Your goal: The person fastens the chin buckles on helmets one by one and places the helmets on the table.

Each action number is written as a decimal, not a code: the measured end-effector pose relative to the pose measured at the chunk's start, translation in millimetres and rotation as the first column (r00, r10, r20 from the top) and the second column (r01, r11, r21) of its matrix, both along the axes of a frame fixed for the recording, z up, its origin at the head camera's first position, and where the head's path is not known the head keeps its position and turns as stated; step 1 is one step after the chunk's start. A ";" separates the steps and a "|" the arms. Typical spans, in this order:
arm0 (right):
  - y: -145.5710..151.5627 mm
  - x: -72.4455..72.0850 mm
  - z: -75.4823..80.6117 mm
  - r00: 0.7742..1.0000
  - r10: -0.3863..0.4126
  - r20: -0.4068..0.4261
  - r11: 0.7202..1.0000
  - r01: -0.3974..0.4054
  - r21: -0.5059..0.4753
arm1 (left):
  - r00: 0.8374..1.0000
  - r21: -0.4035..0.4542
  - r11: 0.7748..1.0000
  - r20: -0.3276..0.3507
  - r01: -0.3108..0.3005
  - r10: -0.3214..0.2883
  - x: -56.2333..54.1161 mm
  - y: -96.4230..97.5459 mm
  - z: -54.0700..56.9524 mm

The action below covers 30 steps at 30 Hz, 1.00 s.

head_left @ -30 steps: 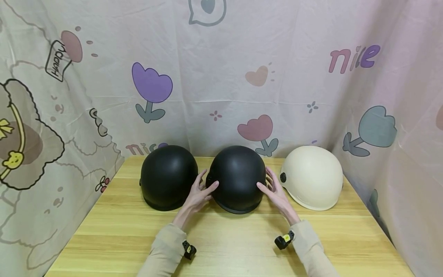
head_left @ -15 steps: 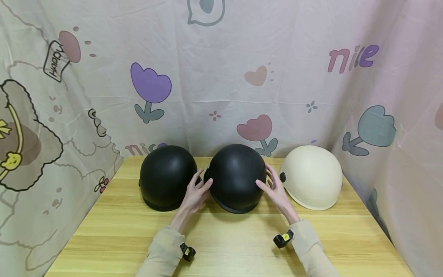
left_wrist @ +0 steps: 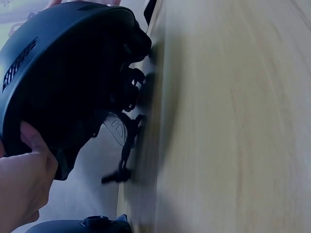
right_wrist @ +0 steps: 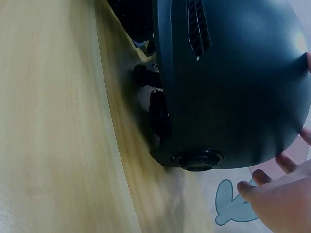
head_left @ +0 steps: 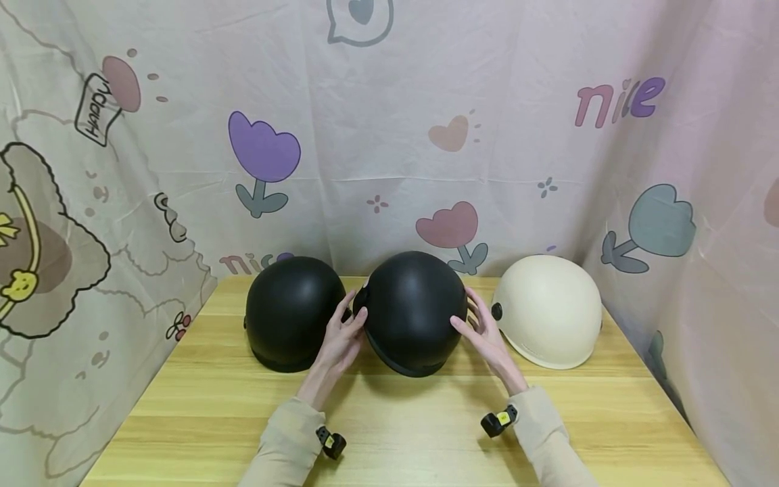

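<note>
A matte black helmet [head_left: 414, 314], middle of three, leans between both hands with its left side raised. My left hand [head_left: 341, 341] grips its left rim; in the left wrist view the thumb [left_wrist: 33, 138] hooks inside the edge. Dark straps [left_wrist: 129, 141] dangle from the shell close to the table, beside a clear printed tag [left_wrist: 115, 127]. On the opposite side, my right hand [head_left: 489, 341] holds the shell with thumb in front and fingers spread round the curve. A round black knob [right_wrist: 199, 159] and a slotted vent [right_wrist: 198, 29] show in the right wrist view.
Close on the left stands another black helmet [head_left: 295, 314], near my left fingers. To the right is a cream helmet [head_left: 550, 314] with a black side knob. All are near the back of the wooden table [head_left: 402, 433], before a printed curtain [head_left: 377, 122].
My left hand has moved slightly up and left, raising the middle helmet's left side so that it tilts more. The right hand has stayed nearly in place; the outer helmets have not moved.
</note>
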State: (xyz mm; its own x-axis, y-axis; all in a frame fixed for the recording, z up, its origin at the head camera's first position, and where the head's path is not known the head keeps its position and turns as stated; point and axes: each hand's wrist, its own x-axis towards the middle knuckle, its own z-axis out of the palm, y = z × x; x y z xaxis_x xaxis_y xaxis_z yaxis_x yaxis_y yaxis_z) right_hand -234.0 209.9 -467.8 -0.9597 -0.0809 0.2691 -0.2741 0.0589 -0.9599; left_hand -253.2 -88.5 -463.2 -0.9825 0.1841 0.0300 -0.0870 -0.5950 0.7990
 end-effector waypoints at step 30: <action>0.8 1.2 -1.2 0.999 0.041 -0.024 0.999 -0.041 0.014 | 0.997 0.023 0.998 0.043 0.061 -0.062 -3.1 -8.3 35.1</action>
State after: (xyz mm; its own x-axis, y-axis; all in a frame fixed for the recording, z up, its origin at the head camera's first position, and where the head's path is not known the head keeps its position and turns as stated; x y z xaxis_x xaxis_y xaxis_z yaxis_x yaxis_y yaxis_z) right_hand -232.8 210.7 -469.0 -0.9487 -0.1241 0.2908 -0.2997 0.0601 -0.9521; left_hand -256.3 -96.7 -428.1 -0.9697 0.2443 -0.0080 -0.1587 -0.6044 0.7807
